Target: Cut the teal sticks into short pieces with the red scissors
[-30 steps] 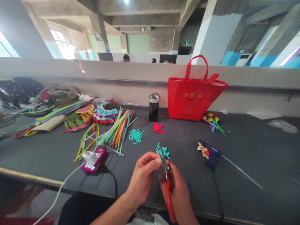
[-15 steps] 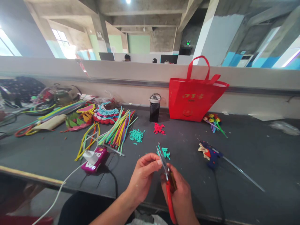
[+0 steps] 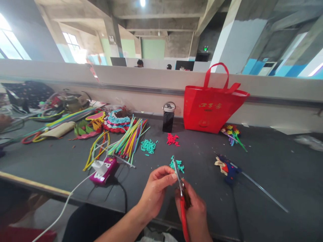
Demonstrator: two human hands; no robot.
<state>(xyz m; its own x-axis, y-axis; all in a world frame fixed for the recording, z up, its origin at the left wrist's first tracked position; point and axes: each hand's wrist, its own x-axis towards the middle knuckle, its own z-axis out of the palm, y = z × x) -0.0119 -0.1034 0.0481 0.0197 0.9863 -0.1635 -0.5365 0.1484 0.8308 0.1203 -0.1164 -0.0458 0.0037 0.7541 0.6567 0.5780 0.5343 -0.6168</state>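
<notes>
From where I stand, the red-handled scissors (image 3: pixel 183 205) are over the desk (image 3: pixel 267 158), wrapped in the right hand (image 3: pixel 195 205). The left hand (image 3: pixel 156 191) pinches beside the blades, on what I can't tell. Beyond lie teal pieces (image 3: pixel 179 163).

We've got scissors (image 3: pixel 184 213) with bright red handles and silvery blades, plus two teal piles, a bigger one (image 3: pixel 148 147) and a smaller one (image 3: pixel 179 166), and a hot pinkish-red pile (image 3: pixel 172 139). Our tabletop (image 3: pixel 272 168) is blackish. Then there's our stem bundle (image 3: pixel 131 139) in basically rainbow stripes, a red tote (image 3: pixel 214 112) with gold lettering, a purple power strip (image 3: pixel 111 168) and a pale-speckled dark cloth (image 3: pixel 34 94).
</notes>
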